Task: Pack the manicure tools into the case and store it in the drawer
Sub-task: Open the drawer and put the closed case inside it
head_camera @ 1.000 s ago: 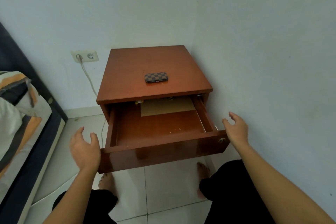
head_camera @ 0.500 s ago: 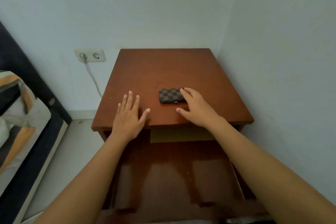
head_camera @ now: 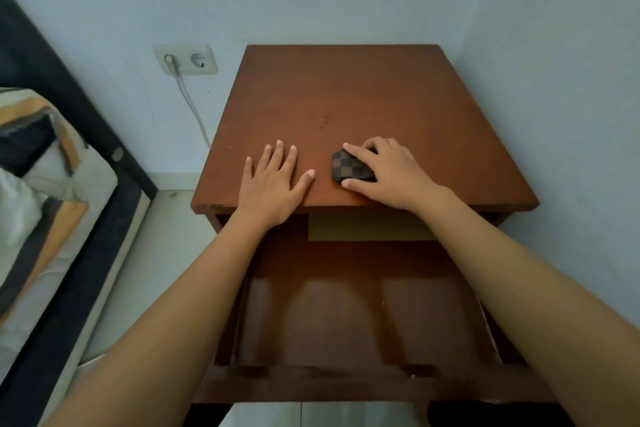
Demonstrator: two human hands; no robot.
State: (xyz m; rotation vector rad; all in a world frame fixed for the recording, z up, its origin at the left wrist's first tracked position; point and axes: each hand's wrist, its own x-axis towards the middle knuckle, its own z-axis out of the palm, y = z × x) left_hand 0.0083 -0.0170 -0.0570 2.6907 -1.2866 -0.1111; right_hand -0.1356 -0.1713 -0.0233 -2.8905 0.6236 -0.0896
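Note:
A small brown checkered manicure case (head_camera: 346, 167), closed, lies on top of the wooden nightstand (head_camera: 346, 97) near its front edge. My right hand (head_camera: 384, 173) covers the case's right part, fingers on its far side and thumb on its near side, gripping it. My left hand (head_camera: 273, 180) rests flat on the tabletop to the left of the case, fingers spread, holding nothing. Below the top, the drawer (head_camera: 363, 315) is pulled out towards me, and a tan sheet (head_camera: 367, 227) lies at its back. No loose manicure tools are visible.
White walls close in behind and to the right of the nightstand. A wall socket (head_camera: 187, 60) with a plugged cable sits to the left. A bed with striped bedding (head_camera: 38, 191) and a dark frame fills the left side. Pale floor tiles lie between.
The view has moved closer over the nightstand. My right hand has closed around the case, covering more of it. My left hand stays flat on the top.

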